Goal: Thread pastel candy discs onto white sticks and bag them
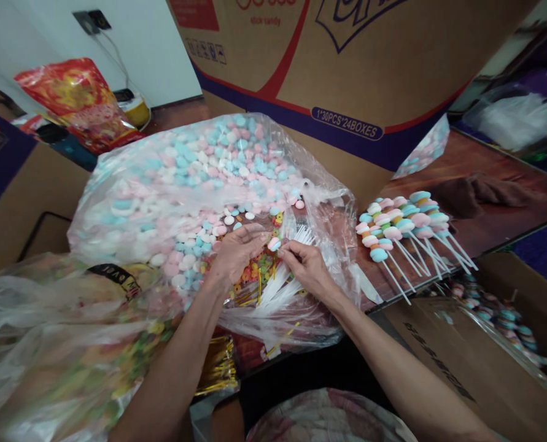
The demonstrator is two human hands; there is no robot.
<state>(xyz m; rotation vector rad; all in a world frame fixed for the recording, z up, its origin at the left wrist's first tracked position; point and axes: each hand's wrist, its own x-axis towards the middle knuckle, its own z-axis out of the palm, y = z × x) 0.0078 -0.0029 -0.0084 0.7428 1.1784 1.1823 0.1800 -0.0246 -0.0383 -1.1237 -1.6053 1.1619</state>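
A dark reddish table [480, 161] runs across the frame, and a large cardboard box [369, 80] stands on its far side at upper centre, set back, I judge, to leave the near part for handwork. A big clear bag [236, 153] of pink, blue and white candies fills the centre left, laid flat with its mouth towards the person, which puts the pieces within reach. A second bag [75, 362], with coloured rings inside, slumps at lower left.

At centre right, candy skewers [409, 215] lie side by side, heads away from the edge and bare stems pointing to the lower right, probably to keep the soft ends off the rim. In the middle, the left hand [236, 255] and right hand [309, 263] meet above the plastic, fingertips pinching from either side a small pink-and-blue candy piece [274, 244]; at this size I cannot tell whether a stick passes through it. Just below lie loose white sticks [277, 293] and candy rings [255, 271], close under the fingers, apparently to shorten each reach.
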